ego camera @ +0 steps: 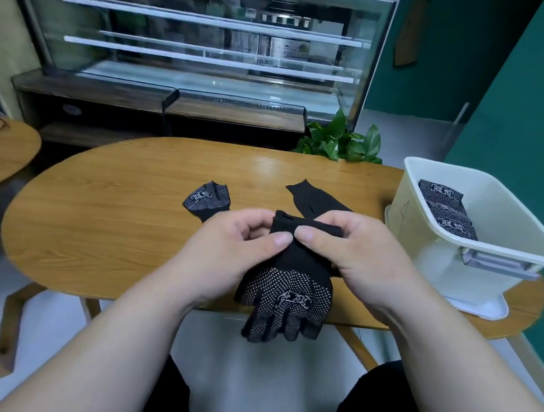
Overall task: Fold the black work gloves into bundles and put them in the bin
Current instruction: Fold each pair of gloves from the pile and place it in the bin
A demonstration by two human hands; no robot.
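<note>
Held gloves (pixel 289 288): black knit work gloves, seemingly a stacked pair, hanging over the near edge of the oval table (pixel 111 222); cuff end up at the hands, fingers dangling past the rim.
Left hand (pixel 237 239): closed in a pinch on the cuff (pixel 290 226), thumb on top, fingers curled beneath.
Right hand (pixel 353 248): likewise pinching the cuff beside the left thumb, thumb pressed onto the knit.
Handling, as judged: light, limp, wholly soft; no stiffness to hold a fold unaided, so likely to spring open unless the cuff is turned over the roll.
Grip surface: pale raised dots and a printed logo over palm and fingers, probably tacky and non-slip; plain cuff smoother and stretchier.
Best hold, as judged: at the cuff opening, both thumbs inside or on the hem, where the elastic knit gives enough to wrap the bundle.
Fragility: none apparent; crushing and squeezing harmless.
Loose glove (pixel 318 200): plain black back upward, flat on the table just beyond the hands.
Folded piece (pixel 207 200): small dotted bundle on the table, left of the hands.
Bin (pixel 493 262): white rigid plastic, rectangular, smooth walls, grey handle; at the right end of the table, on what looks like its lid.
Bundles in bin (pixel 448 211): dotted black bundles against the far wall.
Table: warm wood grain, glossy, rounded ends.
</note>
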